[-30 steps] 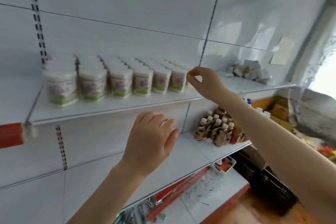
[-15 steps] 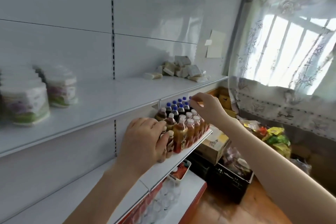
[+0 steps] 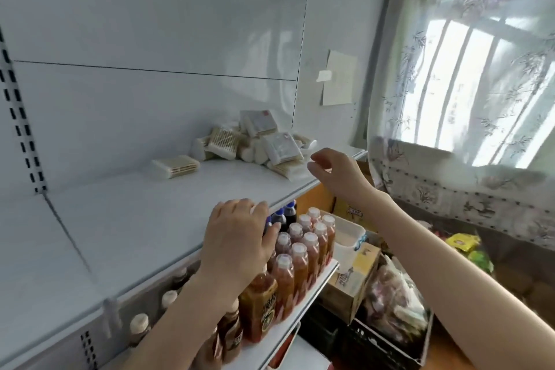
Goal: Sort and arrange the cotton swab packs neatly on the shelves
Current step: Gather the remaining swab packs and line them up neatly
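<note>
Where the white upper shelf (image 3: 150,219) runs from the lower left of the frame toward the middle right, most of its flat top lies bare; the cotton swab packs (image 3: 258,141) form a loose, untidy heap at its far end, just above the middle of the frame, some flat and some tilted against one another and against the white back panel (image 3: 150,24); a single pack (image 3: 175,167) lies flat to the left of the heap, apart from it. Right hand (image 3: 339,177): right of centre, at the front right corner of the heap, near the nearest packs; fingers loosely bent, thumb and forefinger apart, nothing held; whether a fingertip touches a pack cannot be told. Left hand (image 3: 240,237): lower centre, over the front edge of the upper shelf; fingers loosely bent and pointing forward, nothing held; contact with the shelf cannot be told. Lower shelf (image 3: 285,336): rows of brown-red bottles (image 3: 300,258) with white caps, standing upright, with blue-capped bottles (image 3: 283,215) behind them. Slotted upright (image 3: 18,117): left edge of the frame. Paper sheet (image 3: 339,78): on the wall, upper right of centre. Curtain (image 3: 480,69): pale, floral, over a bright barred window at the upper right. Below the window: a white tub (image 3: 348,234), a cardboard box (image 3: 357,273), and a black crate (image 3: 390,351) of bagged goods on a wooden floor (image 3: 444,351).
</note>
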A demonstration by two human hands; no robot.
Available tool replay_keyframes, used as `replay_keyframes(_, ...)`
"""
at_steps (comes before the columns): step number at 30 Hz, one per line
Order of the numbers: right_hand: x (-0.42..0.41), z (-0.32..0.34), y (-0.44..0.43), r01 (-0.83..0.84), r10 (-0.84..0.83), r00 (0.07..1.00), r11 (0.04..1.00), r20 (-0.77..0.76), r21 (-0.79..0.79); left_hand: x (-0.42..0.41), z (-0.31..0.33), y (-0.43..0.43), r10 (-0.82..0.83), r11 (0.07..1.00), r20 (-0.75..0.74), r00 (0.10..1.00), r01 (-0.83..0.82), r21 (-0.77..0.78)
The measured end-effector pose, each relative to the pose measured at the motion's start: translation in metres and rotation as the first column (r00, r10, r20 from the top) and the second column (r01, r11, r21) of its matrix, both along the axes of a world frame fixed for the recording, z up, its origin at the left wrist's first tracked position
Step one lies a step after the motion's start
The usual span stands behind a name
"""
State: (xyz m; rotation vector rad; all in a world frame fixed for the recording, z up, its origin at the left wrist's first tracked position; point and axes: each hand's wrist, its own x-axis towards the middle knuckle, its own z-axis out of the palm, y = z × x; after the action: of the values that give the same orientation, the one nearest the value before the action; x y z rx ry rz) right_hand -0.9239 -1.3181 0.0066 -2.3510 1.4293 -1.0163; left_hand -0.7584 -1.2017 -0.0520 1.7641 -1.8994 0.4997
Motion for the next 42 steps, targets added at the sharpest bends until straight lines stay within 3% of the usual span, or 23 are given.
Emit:
replay_keyframes(3,0.001,0.003,-0.053,-0.04,0.04,0.999,0.999,0.007,0.007,-0.01,0.001,-0.026,0.136,0.985,0.0,0.991,-0.135,0.104)
replay_keyframes(7,0.016,0.008,-0.124,-0.099,0.1,0.995,0.993,-0.016,0.062,-0.012,-0.005,-0.048,0.159,0.987,0.018,0.987,-0.159,0.018)
replay_keyframes(11,0.036,0.012,-0.163,-0.165,0.185,0.973,0.976,-0.139,0.144,-0.016,-0.001,-0.049,0.217,0.976,-0.126,0.968,-0.215,0.025)
replay_keyframes(14,0.037,0.011,-0.171,-0.35,0.345,0.937,0.911,0.059,0.218,-0.021,0.009,-0.057,0.341,0.94,-0.314,0.886,-0.317,0.126)
replay_keyframes(18,0.029,0.017,-0.173,-0.592,0.538,0.792,0.792,0.287,0.151,-0.029,0.032,-0.088,0.395,0.908,-0.515,0.761,-0.41,0.09)
replay_keyframes(21,0.028,0.027,-0.163,-0.824,0.735,0.565,0.529,0.375,0.203,-0.036,0.053,-0.118,0.261,0.927,-0.722,0.641,-0.376,0.002)
replay_keyframes(23,0.033,0.033,-0.162,-0.886,0.808,0.463,0.42,0.364,0.195,-0.035,0.063,-0.132,0.132,0.954,-0.8,0.585,-0.295,-0.059)
replay_keyframes(25,0.043,0.039,-0.171,-0.869,0.799,0.485,0.485,0.356,0.097,-0.032,0.065,-0.137,0.081,0.953,-0.806,0.586,-0.282,-0.109)
replay_keyframes(28,0.063,0.049,-0.208,-0.615,0.612,0.762,0.786,0.213,-0.059,-0.018,0.063,-0.134,0.064,0.913,-0.852,0.52,-0.375,-0.161)
replay_keyframes(30,0.074,0.052,-0.231,-0.479,0.478,0.876,0.878,0.064,-0.005,-0.006,0.062,-0.132,0.038,0.891,-0.908,0.418,-0.426,-0.159)
replay_keyframes(32,0.086,0.049,-0.245,-0.447,0.456,0.889,0.886,-0.051,0.123,0.005,0.062,-0.131,0.018,0.881,-0.933,0.359,-0.448,-0.155)
replay_keyframes(34,0.097,0.043,-0.251,-0.456,0.477,0.877,0.865,-0.058,0.208,0.012,0.062,-0.13,0.002,0.87,-0.944,0.33,-0.465,-0.161)
replay_keyframes(42,0.096,0.041,-0.272,-0.501,0.469,0.86,0.851,0.201,0.16,0.023,0.064,-0.136,0.011,0.884,-0.941,0.339,-0.443,-0.149)
